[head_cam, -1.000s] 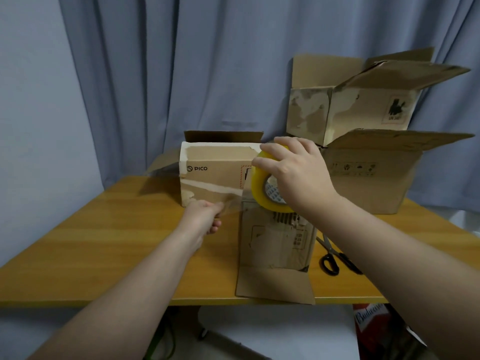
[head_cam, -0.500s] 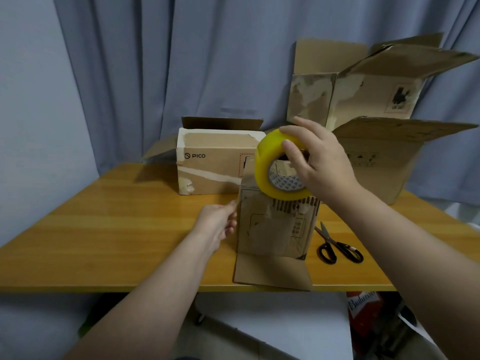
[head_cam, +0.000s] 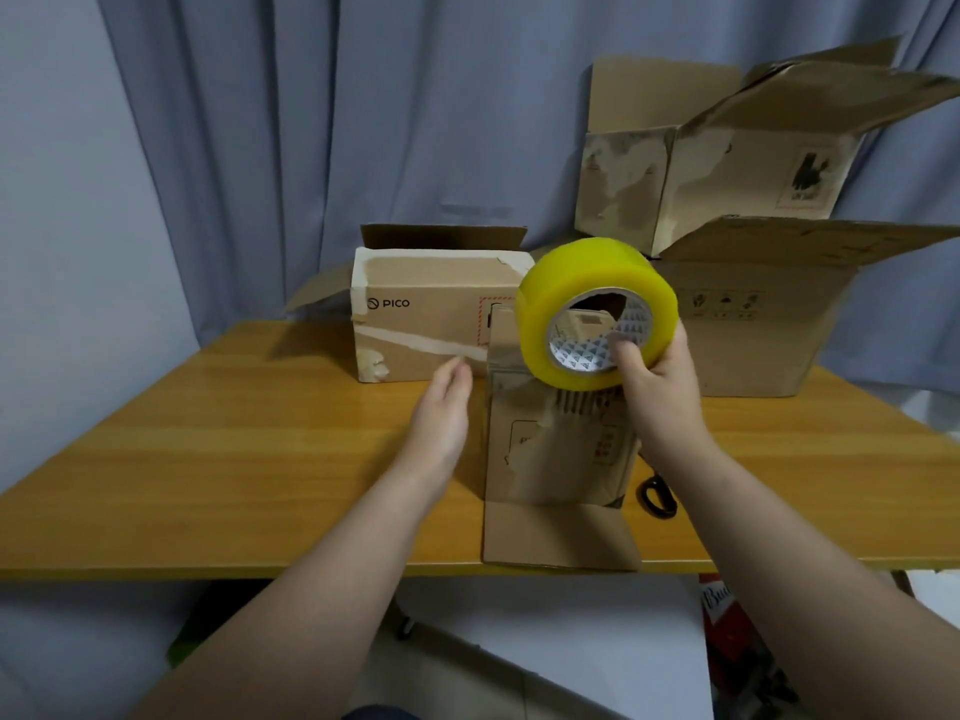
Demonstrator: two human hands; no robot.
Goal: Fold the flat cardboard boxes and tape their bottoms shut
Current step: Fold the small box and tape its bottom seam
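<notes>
My right hand (head_cam: 657, 384) grips a yellow roll of tape (head_cam: 597, 311), thumb inside the core, lifted above a small upright cardboard box (head_cam: 558, 449) near the table's front edge. That box has one flap lying flat toward me. My left hand (head_cam: 441, 415) hovers just left of the box with straight fingers, holding nothing I can see. A folded box marked PICO (head_cam: 431, 317) stands behind it with its flaps up.
Two larger open boxes, one large box (head_cam: 769, 335) with another box (head_cam: 701, 163) stacked on top, stand at the back right. Black scissors (head_cam: 657, 496) lie on the wooden table (head_cam: 234, 459) right of the small box, partly hidden by my right arm. A curtain hangs behind.
My right hand lifted the tape roll and turned it so the core faces me. My left hand let go its pinch and straightened, staying left of the small box.
</notes>
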